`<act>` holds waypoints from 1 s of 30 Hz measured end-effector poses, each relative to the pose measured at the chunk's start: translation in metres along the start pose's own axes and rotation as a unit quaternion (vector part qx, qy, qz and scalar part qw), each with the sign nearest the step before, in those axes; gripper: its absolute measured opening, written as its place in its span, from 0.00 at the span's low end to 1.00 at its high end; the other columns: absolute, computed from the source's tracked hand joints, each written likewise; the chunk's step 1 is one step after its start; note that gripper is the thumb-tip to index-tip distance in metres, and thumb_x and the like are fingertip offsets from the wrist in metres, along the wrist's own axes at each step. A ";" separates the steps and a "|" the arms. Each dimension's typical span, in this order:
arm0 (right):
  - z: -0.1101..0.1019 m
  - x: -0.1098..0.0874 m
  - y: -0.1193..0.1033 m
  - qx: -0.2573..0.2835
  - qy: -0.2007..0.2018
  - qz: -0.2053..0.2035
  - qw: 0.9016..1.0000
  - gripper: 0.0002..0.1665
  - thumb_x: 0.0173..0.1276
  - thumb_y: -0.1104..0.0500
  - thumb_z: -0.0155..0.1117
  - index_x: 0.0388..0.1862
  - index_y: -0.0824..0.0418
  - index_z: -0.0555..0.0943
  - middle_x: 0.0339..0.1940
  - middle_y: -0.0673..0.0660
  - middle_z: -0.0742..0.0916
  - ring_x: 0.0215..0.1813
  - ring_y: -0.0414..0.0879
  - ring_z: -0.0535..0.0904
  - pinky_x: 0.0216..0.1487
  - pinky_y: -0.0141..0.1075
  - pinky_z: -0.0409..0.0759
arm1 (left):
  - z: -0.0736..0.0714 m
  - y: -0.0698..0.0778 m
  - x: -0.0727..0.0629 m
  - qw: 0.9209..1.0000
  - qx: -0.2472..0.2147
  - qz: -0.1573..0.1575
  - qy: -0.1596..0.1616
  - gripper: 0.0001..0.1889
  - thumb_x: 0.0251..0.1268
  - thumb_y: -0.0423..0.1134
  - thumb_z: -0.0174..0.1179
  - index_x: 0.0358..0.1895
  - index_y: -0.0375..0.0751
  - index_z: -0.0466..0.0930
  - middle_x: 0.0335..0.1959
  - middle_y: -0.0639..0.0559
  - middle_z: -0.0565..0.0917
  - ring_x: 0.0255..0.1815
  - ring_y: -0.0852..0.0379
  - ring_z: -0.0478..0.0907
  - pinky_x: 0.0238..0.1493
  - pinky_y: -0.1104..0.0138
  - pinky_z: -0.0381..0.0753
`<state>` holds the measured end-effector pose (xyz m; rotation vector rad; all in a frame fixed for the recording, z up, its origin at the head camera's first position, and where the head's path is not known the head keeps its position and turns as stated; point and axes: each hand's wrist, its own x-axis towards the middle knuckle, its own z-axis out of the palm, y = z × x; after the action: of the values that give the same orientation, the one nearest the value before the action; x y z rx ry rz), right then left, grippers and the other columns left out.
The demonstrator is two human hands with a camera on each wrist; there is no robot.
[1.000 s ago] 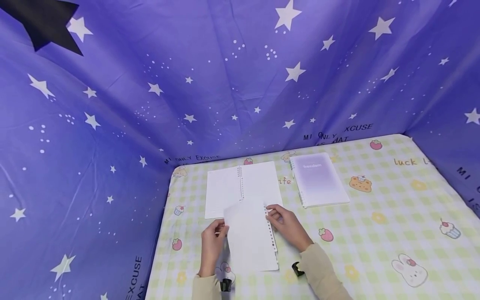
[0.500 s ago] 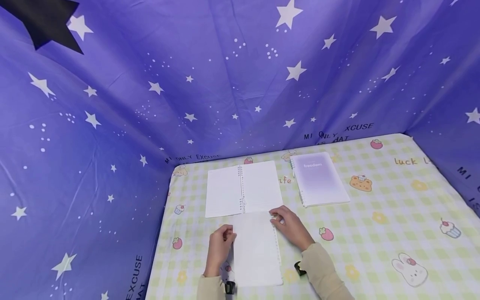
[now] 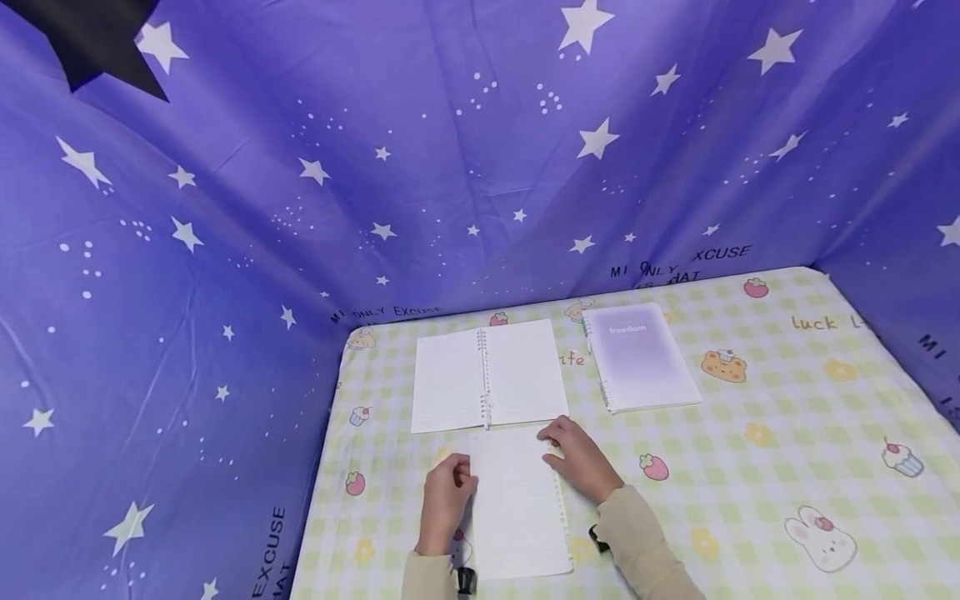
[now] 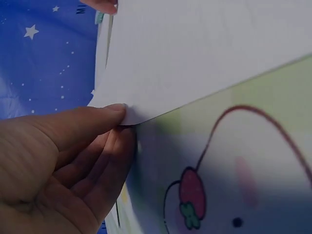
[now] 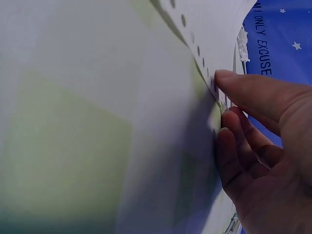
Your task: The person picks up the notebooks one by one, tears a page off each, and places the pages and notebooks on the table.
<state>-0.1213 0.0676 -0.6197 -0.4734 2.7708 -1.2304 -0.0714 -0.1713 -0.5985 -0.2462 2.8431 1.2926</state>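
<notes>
A white lined loose-leaf sheet with punched holes down its right side lies close over the table, in front of an open ring binder notebook. My left hand pinches the sheet's left edge; in the left wrist view the thumb lies on top and the fingers are curled beneath. On the other side my right hand pinches the holed edge near its upper corner. The right wrist view shows that thumb over the row of holes, with fingers below the paper.
A closed purple notebook marked "freedom" lies to the right of the open one. Both rest on a green checked tablecloth printed with cartoons. Blue star-patterned curtains stand behind and at the sides.
The sheet has come down toward me and slightly right, uncovering the lower part of the open notebook and its rings. Both hands have moved with it and keep their grip.
</notes>
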 end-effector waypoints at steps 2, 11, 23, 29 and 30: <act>-0.001 0.000 -0.001 0.003 0.000 -0.001 1.000 0.16 0.57 0.68 0.74 0.45 0.60 0.84 0.41 0.48 0.79 0.42 0.40 0.74 0.47 0.35 0.79 | 0.001 0.001 0.000 1.000 0.001 -0.005 0.004 0.12 0.53 0.24 0.68 0.42 0.34 0.83 0.30 0.54 0.81 0.28 0.65 0.75 0.32 0.73 0.78; -0.002 0.000 -0.003 0.004 -0.007 0.016 1.000 0.16 0.57 0.68 0.74 0.45 0.60 0.85 0.40 0.48 0.79 0.42 0.40 0.74 0.47 0.35 0.78 | 0.001 0.003 -0.001 1.000 0.010 -0.007 0.018 0.17 0.51 0.24 0.70 0.47 0.34 0.81 0.33 0.54 0.79 0.30 0.63 0.75 0.33 0.71 0.78; -0.002 0.001 -0.007 -0.030 0.001 -0.010 0.999 0.15 0.58 0.68 0.73 0.45 0.60 0.84 0.39 0.47 0.79 0.40 0.39 0.75 0.45 0.35 0.80 | -0.010 -0.001 0.007 0.999 0.009 0.006 0.053 0.16 0.56 0.27 0.68 0.49 0.32 0.81 0.35 0.51 0.81 0.32 0.60 0.78 0.35 0.69 0.80; -0.003 0.012 -0.022 -0.057 0.006 -0.020 0.998 0.14 0.61 0.63 0.72 0.47 0.58 0.84 0.37 0.45 0.79 0.40 0.37 0.74 0.46 0.36 0.80 | -0.023 -0.004 0.026 0.992 0.025 -0.005 0.122 0.21 0.61 0.31 0.66 0.56 0.28 0.75 0.38 0.47 0.81 0.38 0.53 0.80 0.44 0.58 0.82; -0.003 0.015 -0.024 -0.063 0.008 -0.026 0.998 0.14 0.62 0.62 0.73 0.47 0.58 0.84 0.37 0.44 0.79 0.40 0.37 0.73 0.46 0.35 0.80 | -0.025 -0.004 0.029 0.991 0.024 -0.007 0.130 0.22 0.61 0.31 0.66 0.57 0.27 0.74 0.39 0.45 0.81 0.40 0.51 0.80 0.46 0.56 0.81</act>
<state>-0.1298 0.0498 -0.5993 -0.5508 2.8803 -1.0773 -0.0981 -0.1969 -0.5875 -0.4662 3.0745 1.2745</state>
